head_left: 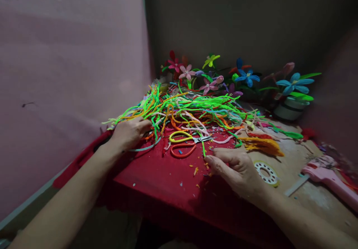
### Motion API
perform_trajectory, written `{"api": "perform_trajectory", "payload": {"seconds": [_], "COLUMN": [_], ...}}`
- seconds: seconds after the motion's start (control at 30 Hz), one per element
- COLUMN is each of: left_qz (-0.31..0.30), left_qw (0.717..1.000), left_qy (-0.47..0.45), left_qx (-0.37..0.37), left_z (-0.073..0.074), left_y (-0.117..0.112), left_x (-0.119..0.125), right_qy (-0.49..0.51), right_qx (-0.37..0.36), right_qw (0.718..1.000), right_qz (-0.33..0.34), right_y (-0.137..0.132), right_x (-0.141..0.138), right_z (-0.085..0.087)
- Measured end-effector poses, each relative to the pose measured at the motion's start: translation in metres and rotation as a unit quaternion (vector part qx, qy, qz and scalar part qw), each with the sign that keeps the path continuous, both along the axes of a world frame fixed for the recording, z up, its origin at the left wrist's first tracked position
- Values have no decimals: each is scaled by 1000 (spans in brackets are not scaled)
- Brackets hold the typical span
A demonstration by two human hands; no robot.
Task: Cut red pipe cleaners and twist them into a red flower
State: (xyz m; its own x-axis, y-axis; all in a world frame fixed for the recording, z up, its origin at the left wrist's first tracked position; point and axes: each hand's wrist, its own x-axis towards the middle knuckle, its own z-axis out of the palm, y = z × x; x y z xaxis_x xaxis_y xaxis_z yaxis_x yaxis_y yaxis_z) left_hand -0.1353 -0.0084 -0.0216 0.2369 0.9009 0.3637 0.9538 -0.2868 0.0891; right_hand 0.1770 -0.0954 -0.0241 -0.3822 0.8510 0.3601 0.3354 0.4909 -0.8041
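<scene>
My right hand pinches the lower end of a short green pipe cleaner between thumb and forefinger. At the left edge of a heap of pipe cleaners, mostly bright green with orange, pink and red ones, my left hand is closed with its fingers curled. Its fingertips are hidden, so what it grips cannot be made out. A pale blue pipe cleaner curves out beside it. Between the hands lie small scissors with one yellow and one red handle loop, blades pointing right.
Pipe-cleaner flowers stand along the back, some near a white container. On the right lie a tape roll, a pink glue gun and an orange fuzzy bundle. Scraps dot the red cloth. A wall borders the left.
</scene>
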Motion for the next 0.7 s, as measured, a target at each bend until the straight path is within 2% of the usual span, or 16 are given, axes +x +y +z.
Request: {"api": "perform_trajectory", "payload": {"seconds": [0.07,0.17,0.27,0.33,0.4,0.43,0.5,0.57,0.63,0.7], "left_qz": [-9,-38,-106,-148,-182,-201,-233,-248,-258,-271], "left_qw": [997,979,967,963,958,954,949,946,943,940], "left_qy": [-46,-138,-131,-105,-107,-109,-106,-107,-119,-140], "left_qx": [54,143,190,197,195,192,186,181,175,155], "left_z": [1,5,7,6,4,3,1,-2,-4,-5], "left_y": [-2,-4,-6,-7,-8,-8,-9,-10,-11,-13], "left_x": [-5,-6,2,11,22,27,35,40,43,44], "right_qy": [19,30,32,35,20,1,-105,-249,-348,-394], "right_qx": [-72,-171,-204,-203,-141,-75,79,169,203,218], "right_qw": [997,985,978,978,989,996,991,949,908,885], "right_qz": [-3,1,39,39,52,50,-30,-96,-113,-115], "right_y": [0,5,13,20,26,29,35,41,46,51], "right_x": [1,-3,-19,-37,-57,-67,-85,-99,-108,-111], "right_z": [5,14,24,29,30,30,28,27,26,27]}}
